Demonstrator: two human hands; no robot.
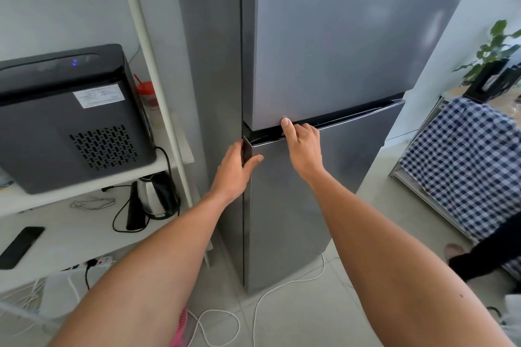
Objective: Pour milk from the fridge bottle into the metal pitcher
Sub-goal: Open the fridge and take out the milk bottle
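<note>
Head view: I'm facing the grey fridge (324, 51), both doors closed. My left hand (235, 169) grips the upper left corner of the lower door (296, 191), thumb on the front face, fingers curled round its edge. My right hand (303, 146) has fingers hooked into the dark handle slot (332, 121) between the doors, thumb up against the upper door. Milk bottle and metal pitcher not in view. Left: white shelf (84, 191) with black appliance (67, 118), kettle (153, 194), phone (19, 246).

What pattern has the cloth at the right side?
The cloth has a dark blue and white check pattern, seen in the head view.
</note>
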